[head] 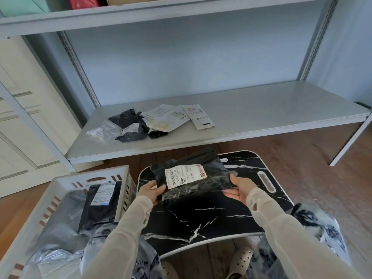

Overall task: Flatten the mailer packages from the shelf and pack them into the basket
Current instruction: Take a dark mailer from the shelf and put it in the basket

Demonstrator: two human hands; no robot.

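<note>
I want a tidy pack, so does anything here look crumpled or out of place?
Yes. The mailers on the shelf lie in a jumbled, overlapping heap, the dark ones crumpled. The black mailer gripped by left hand and right hand looks wrinkled, not flat.

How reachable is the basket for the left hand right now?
Probably yes. The left hand grips the black mailer, shared with the right hand, over the marble-pattern tray. The basket sits just beside it, open on top, with nothing between. The mailers inside lie low.
</note>
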